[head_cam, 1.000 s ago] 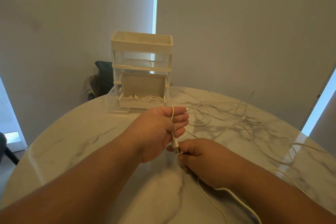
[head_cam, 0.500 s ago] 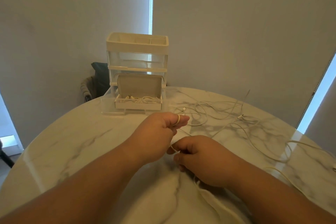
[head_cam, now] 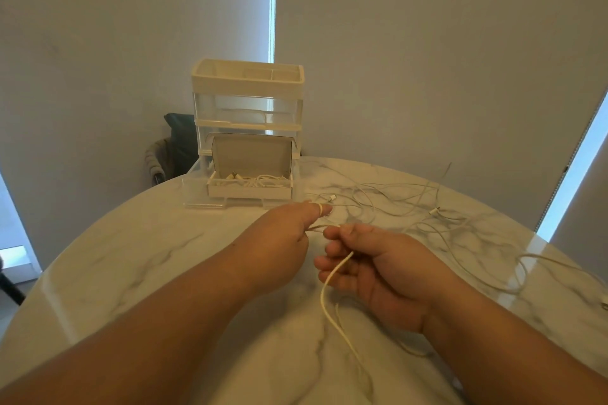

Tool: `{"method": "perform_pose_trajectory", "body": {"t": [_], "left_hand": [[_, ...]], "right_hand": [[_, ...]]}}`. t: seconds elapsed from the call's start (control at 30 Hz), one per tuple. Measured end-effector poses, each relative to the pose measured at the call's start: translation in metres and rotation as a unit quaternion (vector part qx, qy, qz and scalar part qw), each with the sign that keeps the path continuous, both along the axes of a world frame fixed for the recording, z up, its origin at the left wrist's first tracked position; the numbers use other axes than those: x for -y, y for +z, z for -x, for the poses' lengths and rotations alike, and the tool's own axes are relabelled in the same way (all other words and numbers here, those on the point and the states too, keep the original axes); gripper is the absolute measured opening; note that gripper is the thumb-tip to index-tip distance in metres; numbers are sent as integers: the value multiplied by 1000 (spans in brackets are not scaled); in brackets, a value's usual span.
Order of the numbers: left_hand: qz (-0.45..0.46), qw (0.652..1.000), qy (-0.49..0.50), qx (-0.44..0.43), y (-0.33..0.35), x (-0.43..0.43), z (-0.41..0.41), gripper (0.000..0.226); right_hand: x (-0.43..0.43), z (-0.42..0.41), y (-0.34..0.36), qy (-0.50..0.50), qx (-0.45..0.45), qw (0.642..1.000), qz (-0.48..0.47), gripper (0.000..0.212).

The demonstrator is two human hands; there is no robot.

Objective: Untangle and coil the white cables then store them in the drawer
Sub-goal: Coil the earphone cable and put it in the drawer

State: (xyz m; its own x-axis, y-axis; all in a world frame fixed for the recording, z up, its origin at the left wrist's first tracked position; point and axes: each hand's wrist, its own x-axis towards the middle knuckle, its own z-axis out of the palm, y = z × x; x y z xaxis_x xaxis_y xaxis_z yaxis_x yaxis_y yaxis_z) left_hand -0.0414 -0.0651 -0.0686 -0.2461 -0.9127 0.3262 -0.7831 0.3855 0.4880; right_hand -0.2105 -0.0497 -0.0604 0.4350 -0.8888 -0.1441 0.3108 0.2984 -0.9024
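Step in hand: you are coiling one white cable (head_cam: pixel 339 268). With a single turn showing round a finger, I judge this to be an early wrap.
Left hand: your left hand (head_cam: pixel 279 240) hovers over the middle of the tabletop (head_cam: pixel 131 273). One loop of the cable sits round an outstretched finger, and the other fingers are hidden behind the back of the hand.
Right hand: your right hand (head_cam: pixel 385 270) is just beside it, with curled fingers gripping the cable and a short strand bridging the two hands.
Slack: it drops from your right hand toward the near edge, where blur swallows it.
Next move: lay further turns evenly and feed the slack through gently, so the loop does not slip off the finger.
Drawer: the bottom drawer (head_cam: pixel 197 187) of the clear drawer unit (head_cam: pixel 246 82) is pulled out at the far edge. A small box (head_cam: pixel 250 191) with its lid up sits inside, and white cables already lie in it.
In the way: the loose cables (head_cam: pixel 394 204) sprawl from behind your hands to the right edge, crossing one another. The cable you hold may snag them.
Beyond: a dark chair (head_cam: pixel 177 138) stands past the far-left edge.
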Motion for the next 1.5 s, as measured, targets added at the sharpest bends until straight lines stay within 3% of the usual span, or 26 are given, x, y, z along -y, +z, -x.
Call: {"method": "perform_pose_trajectory", "body": {"t": [0.1, 0.27, 0.4, 0.53, 0.63, 0.7, 0.77, 0.93, 1.13, 1.3, 1.5], "left_hand": [[-8, 1000, -8, 21, -2, -1, 1, 73], [-23, 1000, -2, 18, 4, -4, 5, 66], [-3, 1000, -6, 29, 8, -9, 8, 39], [-18, 999, -27, 30, 9, -12, 11, 19], [-23, 999, -27, 33, 11, -13, 11, 14], [-54, 998, -34, 20, 11, -13, 11, 19], [-100, 994, -45, 9, 9, -12, 10, 28], [-122, 991, -45, 11, 8, -11, 6, 49], [-141, 988, -65, -18, 11, -13, -2, 50], [-173, 980, -94, -17, 13, -18, 3, 53], [-194, 970, -75, -125, 11, -24, 8, 28]], "right_hand": [[-2, 0, 2, 5, 29, 999, -19, 21], [-6, 1, 4, 34, -53, 998, 28, 27], [-7, 6, 8, 11, -120, 990, 78, 27], [-9, 8, 12, 17, -79, 997, 16, 24], [-5, 11, 11, 5, -107, 994, 22, 24], [-3, 14, 9, -28, -201, 974, 100, 22], [-3, 15, 8, -70, -309, 927, 199, 19], [-2, 17, 10, -83, -399, 858, 313, 20], [1, 17, 7, -80, -378, 860, 334, 29], [1, 17, 5, -89, -384, 853, 341, 24], [1, 17, 5, -90, -366, 864, 334, 25]]}}
